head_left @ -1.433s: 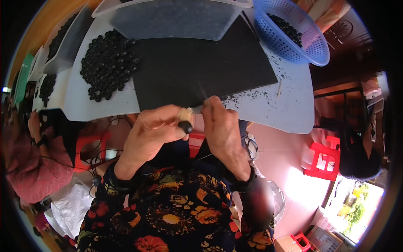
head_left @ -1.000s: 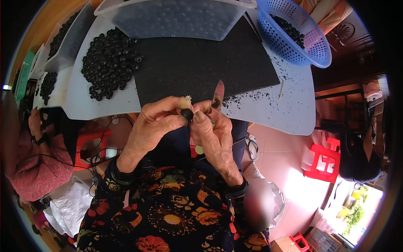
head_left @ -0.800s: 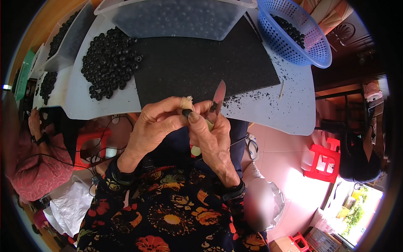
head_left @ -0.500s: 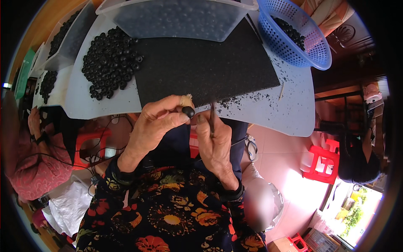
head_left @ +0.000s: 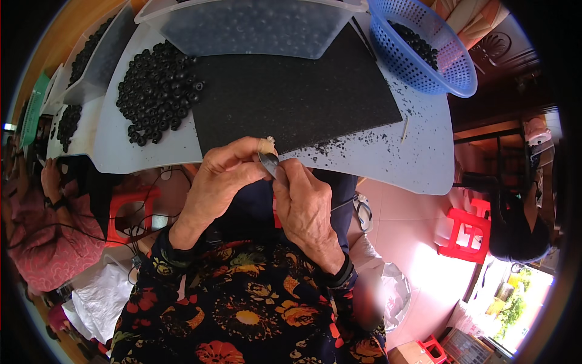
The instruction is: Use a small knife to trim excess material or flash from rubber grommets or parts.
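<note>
My left hand [head_left: 221, 176] pinches a small dark round piece [head_left: 267, 159] between thumb and fingers, just off the near edge of the white table [head_left: 388, 161]; a pale wrap covers one fingertip. My right hand [head_left: 306, 206] grips a small knife [head_left: 276, 170], and its grey blade lies against the piece. The two hands touch. A heap of black round pieces [head_left: 157, 91] lies on the table to the left of a black mat [head_left: 291, 97].
A blue plastic basket [head_left: 445, 60] with black pieces stands at the back right, a clear tray [head_left: 254, 24] behind the mat. Dark crumbs dot the table's right side. Red stools [head_left: 464, 233] stand on the floor. Other people sit at the left [head_left: 36, 236] and right [head_left: 515, 218].
My right hand earlier held the blade pointing up beside the piece. It has since turned the blade down onto the piece, and both hands have closed together.
</note>
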Demonstrator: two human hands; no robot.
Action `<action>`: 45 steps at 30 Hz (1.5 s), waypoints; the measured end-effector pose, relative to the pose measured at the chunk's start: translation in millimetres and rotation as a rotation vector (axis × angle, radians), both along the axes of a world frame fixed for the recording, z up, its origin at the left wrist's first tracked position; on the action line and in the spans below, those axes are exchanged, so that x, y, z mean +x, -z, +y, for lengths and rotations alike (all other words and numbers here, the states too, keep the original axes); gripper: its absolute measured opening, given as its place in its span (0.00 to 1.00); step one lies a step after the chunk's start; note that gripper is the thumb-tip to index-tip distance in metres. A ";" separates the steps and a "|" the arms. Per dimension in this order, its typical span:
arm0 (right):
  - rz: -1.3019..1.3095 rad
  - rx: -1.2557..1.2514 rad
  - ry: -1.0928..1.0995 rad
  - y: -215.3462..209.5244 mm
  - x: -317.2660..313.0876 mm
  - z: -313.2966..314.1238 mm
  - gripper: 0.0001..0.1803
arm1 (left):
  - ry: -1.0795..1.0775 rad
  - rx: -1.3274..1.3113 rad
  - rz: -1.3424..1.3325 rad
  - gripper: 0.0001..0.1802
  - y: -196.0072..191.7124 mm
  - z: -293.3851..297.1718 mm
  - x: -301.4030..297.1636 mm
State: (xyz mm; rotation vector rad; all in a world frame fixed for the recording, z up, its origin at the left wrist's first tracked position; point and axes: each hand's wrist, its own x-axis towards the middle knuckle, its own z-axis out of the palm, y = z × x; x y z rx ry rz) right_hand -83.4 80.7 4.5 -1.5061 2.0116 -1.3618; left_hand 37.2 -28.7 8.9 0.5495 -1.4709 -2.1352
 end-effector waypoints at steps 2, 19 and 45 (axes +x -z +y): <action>0.000 0.033 -0.001 0.9 -0.5 -0.7 0.07 | -0.043 -0.016 -0.016 0.12 -3.8 0.6 -1.5; -0.786 -0.045 -0.127 -6.4 -4.1 0.4 0.15 | 0.000 -0.136 -0.059 0.15 -10.9 7.7 -2.1; -0.650 -0.096 0.089 -31.1 -60.6 -9.1 0.11 | -0.070 -0.145 0.004 0.16 -16.7 8.0 -9.7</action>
